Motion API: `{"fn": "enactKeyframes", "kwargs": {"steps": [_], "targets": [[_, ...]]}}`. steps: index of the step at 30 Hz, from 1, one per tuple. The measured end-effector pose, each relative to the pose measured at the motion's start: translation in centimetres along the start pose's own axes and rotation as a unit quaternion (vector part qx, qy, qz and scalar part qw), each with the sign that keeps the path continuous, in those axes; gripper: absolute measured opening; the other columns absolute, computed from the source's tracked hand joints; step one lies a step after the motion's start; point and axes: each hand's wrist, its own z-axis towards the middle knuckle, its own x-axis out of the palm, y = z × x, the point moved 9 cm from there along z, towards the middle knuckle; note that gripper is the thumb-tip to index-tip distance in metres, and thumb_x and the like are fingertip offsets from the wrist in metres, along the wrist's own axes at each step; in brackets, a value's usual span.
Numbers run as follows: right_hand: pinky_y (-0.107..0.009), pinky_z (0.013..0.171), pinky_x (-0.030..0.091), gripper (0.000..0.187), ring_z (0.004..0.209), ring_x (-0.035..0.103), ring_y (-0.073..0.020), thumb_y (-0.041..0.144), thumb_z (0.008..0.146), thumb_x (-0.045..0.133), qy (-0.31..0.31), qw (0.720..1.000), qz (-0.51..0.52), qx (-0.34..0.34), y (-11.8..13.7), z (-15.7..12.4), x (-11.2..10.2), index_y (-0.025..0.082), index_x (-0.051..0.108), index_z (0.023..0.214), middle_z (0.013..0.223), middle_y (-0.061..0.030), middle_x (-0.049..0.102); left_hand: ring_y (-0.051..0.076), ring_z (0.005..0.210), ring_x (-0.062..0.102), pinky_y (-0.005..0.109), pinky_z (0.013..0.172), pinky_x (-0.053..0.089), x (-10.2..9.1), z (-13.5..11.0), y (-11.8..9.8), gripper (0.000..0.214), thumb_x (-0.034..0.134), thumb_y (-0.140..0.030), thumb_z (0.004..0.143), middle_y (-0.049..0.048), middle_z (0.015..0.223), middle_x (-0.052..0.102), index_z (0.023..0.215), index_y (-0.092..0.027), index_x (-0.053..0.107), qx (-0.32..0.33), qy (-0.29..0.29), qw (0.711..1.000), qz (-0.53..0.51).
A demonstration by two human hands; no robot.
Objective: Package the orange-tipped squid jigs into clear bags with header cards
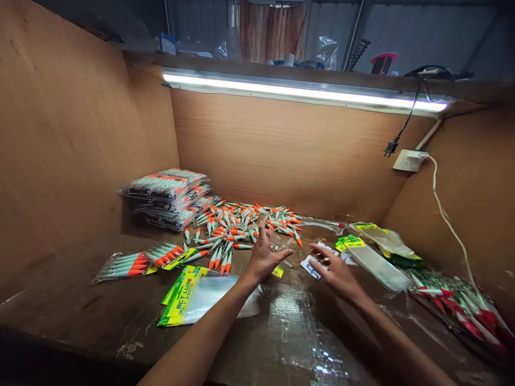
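My left hand (263, 254) is over the middle of the table, thumb and fingers apart, with nothing seen in it. Just behind it spreads a loose heap of fishing lures (237, 225), pale with orange ends. In front of it lie clear plastic bags (225, 295) with yellow-green "BCT LURE" headers. My right hand (336, 271) hovers by a small white card with blue print (310, 268), its fingers apart. Whether a fingertip touches the card I cannot make out. Past that hand rests another stack of header bags (370, 260).
Packed lure bundles (169, 198) are piled at the back left, with filled bags (129, 265) nearer. Red-and-white lures (462, 305) lie at the right. A loose plug (391, 148) hangs beside an outlet (409, 160). A lit tube lamp (301, 92) runs under the shelf.
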Motion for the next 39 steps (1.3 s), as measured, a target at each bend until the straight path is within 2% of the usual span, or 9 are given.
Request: {"fn": "enactKeyframes", "kwargs": {"steps": [2, 5, 9, 14, 16, 23, 27, 31, 39], "targets": [[-0.039, 0.083, 0.052, 0.052, 0.096, 0.064, -0.0247, 0.046, 0.083, 0.068, 0.129, 0.988, 0.085, 0.012, 1.4, -0.9, 5.0, 0.021, 0.060, 0.127, 0.112, -0.0099, 0.068, 0.020, 0.082, 0.058, 0.036, 0.078, 0.049, 0.5, -0.3, 0.1, 0.103, 0.087, -0.038, 0.064, 0.0028, 0.098, 0.056, 0.147, -0.023, 0.027, -0.027, -0.002, 0.999, -0.033], [-0.032, 0.070, 0.049, 0.038, 0.076, 0.062, -0.0199, 0.049, 0.082, 0.070, 0.152, 0.976, 0.152, 0.024, 2.4, -1.0, 7.6, 0.018, 0.071, 0.103, 0.086, -0.0045, 0.070, 0.022, 0.094, 0.062, 0.035, 0.078, 0.052, 2.2, -0.8, 0.9, 0.115, 0.089, -0.040, 0.060, 0.0102, 0.117, 0.054, 0.150, -0.027, 0.018, -0.079, 0.054, 0.984, -0.148], [-0.028, 0.062, 0.045, 0.038, 0.066, 0.057, -0.0169, 0.054, 0.083, 0.068, 0.085, 0.963, 0.244, 0.077, 0.2, -0.4, 5.7, 0.016, 0.072, 0.086, 0.075, -0.0035, 0.068, 0.025, 0.106, 0.062, 0.036, 0.087, 0.050, 4.5, -1.5, 2.5, 0.116, 0.092, -0.038, 0.055, 0.0137, 0.121, 0.057, 0.149, -0.024, 0.026, -0.160, 0.174, 0.934, -0.268], [-0.027, 0.063, 0.045, 0.041, 0.070, 0.059, -0.0166, 0.053, 0.080, 0.071, 0.079, 0.946, 0.298, 0.100, -1.2, -0.7, 4.0, 0.014, 0.073, 0.094, 0.082, -0.0047, 0.070, 0.019, 0.078, 0.064, 0.031, 0.076, 0.048, 6.1, -3.4, 3.7, 0.051, 0.084, -0.046, 0.067, 0.0093, 0.090, 0.070, 0.100, -0.010, 0.070, -0.248, 0.277, 0.895, -0.245], [-0.028, 0.065, 0.047, 0.042, 0.073, 0.061, -0.0175, 0.053, 0.080, 0.072, 0.082, 0.936, 0.323, 0.114, -1.3, -0.9, 4.2, 0.014, 0.073, 0.095, 0.085, -0.0054, 0.070, 0.017, 0.073, 0.063, 0.028, 0.071, 0.046, 6.2, -3.6, 3.4, 0.043, 0.081, -0.047, 0.070, 0.0078, 0.085, 0.071, 0.090, -0.010, 0.071, -0.243, 0.276, 0.900, -0.232], [-0.034, 0.075, 0.051, 0.042, 0.078, 0.065, -0.0204, 0.051, 0.078, 0.074, 0.082, 0.905, 0.394, 0.139, -0.9, -1.4, 5.1, 0.016, 0.071, 0.099, 0.091, -0.0061, 0.071, 0.018, 0.076, 0.065, 0.026, 0.070, 0.047, 7.5, -4.2, 3.0, 0.043, 0.085, -0.041, 0.067, 0.0088, 0.090, 0.072, 0.093, -0.010, 0.070, -0.217, 0.263, 0.906, -0.250], [-0.028, 0.067, 0.048, 0.044, 0.068, 0.062, -0.0165, 0.054, 0.072, 0.078, 0.083, 0.914, 0.375, 0.133, -0.4, -1.5, 5.0, 0.015, 0.071, 0.091, 0.080, -0.0035, 0.070, 0.016, 0.067, 0.062, 0.024, 0.063, 0.044, 7.5, -4.5, 3.9, 0.043, 0.089, -0.041, 0.060, 0.0060, 0.079, 0.071, 0.081, -0.012, 0.066, -0.247, 0.227, 0.898, -0.283], [-0.028, 0.065, 0.047, 0.042, 0.065, 0.061, -0.0158, 0.055, 0.075, 0.076, 0.052, 0.925, 0.352, 0.131, -0.3, -1.5, 4.3, 0.014, 0.072, 0.085, 0.077, -0.0038, 0.070, 0.012, 0.060, 0.058, 0.022, 0.059, 0.040, 7.5, -4.5, 4.0, 0.041, 0.085, -0.044, 0.067, 0.0046, 0.077, 0.069, 0.085, -0.011, 0.068, -0.258, 0.228, 0.887, -0.307], [-0.035, 0.075, 0.053, 0.042, 0.080, 0.068, -0.0236, 0.049, 0.072, 0.081, 0.025, 0.910, 0.387, 0.150, -0.5, -2.0, 4.6, 0.016, 0.073, 0.096, 0.090, -0.0071, 0.073, 0.014, 0.068, 0.060, 0.023, 0.064, 0.043, 6.7, -3.4, 3.3, 0.036, 0.082, -0.043, 0.071, 0.0038, 0.078, 0.069, 0.085, -0.012, 0.069, -0.187, 0.190, 0.939, -0.218]]}}
